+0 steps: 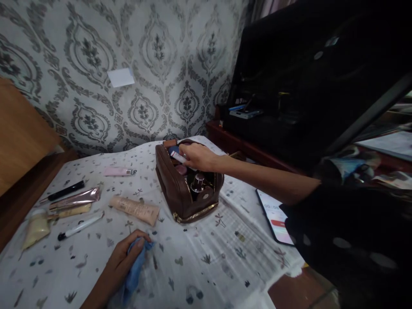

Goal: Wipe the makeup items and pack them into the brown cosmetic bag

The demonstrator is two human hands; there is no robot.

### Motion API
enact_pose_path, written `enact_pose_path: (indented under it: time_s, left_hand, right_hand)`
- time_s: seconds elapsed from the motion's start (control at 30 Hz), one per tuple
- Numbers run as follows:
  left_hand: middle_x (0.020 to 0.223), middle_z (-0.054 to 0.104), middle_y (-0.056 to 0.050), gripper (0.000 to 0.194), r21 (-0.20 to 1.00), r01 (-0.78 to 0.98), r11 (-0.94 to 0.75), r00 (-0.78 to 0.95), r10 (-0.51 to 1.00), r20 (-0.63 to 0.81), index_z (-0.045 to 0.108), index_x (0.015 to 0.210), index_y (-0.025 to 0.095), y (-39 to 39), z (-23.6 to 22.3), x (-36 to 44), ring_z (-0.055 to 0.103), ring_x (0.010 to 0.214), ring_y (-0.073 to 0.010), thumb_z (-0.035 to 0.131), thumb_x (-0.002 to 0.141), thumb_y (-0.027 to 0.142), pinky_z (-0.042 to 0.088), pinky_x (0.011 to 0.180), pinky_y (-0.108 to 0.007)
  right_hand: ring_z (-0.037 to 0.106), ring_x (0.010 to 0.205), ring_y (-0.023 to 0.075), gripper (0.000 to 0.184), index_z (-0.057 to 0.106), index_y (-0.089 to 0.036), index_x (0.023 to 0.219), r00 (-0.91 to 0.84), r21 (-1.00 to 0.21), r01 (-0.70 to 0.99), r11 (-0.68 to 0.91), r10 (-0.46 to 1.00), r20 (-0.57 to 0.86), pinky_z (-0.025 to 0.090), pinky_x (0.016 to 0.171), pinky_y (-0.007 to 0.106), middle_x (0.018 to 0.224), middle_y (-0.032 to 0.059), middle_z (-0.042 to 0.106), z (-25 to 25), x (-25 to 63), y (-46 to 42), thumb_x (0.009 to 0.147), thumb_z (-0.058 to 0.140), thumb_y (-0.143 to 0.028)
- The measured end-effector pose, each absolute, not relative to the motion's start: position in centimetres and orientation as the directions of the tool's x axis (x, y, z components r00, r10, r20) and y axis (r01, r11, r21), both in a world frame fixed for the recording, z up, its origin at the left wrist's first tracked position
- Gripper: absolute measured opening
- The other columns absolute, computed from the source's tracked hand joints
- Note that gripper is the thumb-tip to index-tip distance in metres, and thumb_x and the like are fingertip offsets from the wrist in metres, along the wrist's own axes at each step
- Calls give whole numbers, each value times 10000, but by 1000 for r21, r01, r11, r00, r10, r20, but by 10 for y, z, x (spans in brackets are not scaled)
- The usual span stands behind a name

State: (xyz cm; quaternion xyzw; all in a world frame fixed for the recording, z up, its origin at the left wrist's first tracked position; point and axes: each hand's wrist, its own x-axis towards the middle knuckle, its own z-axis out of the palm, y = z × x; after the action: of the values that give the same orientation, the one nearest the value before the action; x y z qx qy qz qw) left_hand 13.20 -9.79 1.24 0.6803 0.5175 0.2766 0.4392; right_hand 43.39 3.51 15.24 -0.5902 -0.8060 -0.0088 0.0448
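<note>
The left hand is closed on a soft blue cloth, low over the white patterned sheet. Past it lies a flat beige squeeze tube. Farther, right of the tube, sits the open brown leather bag. The right hand pinches a small white stick at the bag's open top.

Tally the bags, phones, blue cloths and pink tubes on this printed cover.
Bags: 1, the brown bag
Phones: 1, the phone
Blue cloths: 1, the blue cloth in the left hand
Pink tubes: 2, pale tube and shiny tube
Total: 5
</note>
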Motion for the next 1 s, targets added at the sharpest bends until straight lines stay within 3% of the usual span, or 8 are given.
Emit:
enact_pose_path:
  time_s: [0.23, 0.47, 0.87, 1.0]
  left_hand:
    - [791, 657, -26, 473, 874, 485, -35, 258, 960, -105, 707, 856, 226, -103, 23, 140, 593, 789, -237, 494, 888, 647, 481, 751, -294]
    - [806, 674, -34, 458, 870, 487, -77, 271, 960, -66, 717, 837, 230, -103, 21, 140, 606, 830, -247, 501, 890, 630, 487, 763, -294]
    - [905, 718, -58, 466, 856, 509, -90, 324, 941, -94, 738, 894, 232, -96, 14, 131, 644, 919, -274, 516, 888, 641, 520, 805, -315]
    - [928, 722, -55, 495, 855, 516, -53, 284, 952, -112, 737, 891, 234, -100, 19, 136, 640, 961, -278, 513, 874, 675, 515, 816, -312]
  right_hand:
    - [687, 995, 283, 412, 649, -145, 1163, -311, 74, 946, 315, 949, -58, 498, 772, 315, 1191, 186, 657, 145, 428, 39, 995, 487, -484]
    - [671, 1082, 288, 270, 670, -114, 1168, -341, 54, 937, 345, 937, -74, 516, 827, 314, 1179, 198, 677, 142, 427, 43, 951, 566, -236]
    - [690, 1086, 300, 325, 701, -104, 1148, -392, 8, 918, 397, 908, -146, 545, 834, 345, 1142, 196, 710, 142, 424, 51, 966, 552, -329]
    - [702, 1065, 279, 317, 689, -81, 1193, -456, 0, 885, 466, 866, -203, 541, 840, 325, 1143, 199, 714, 140, 419, 58, 942, 571, -232]
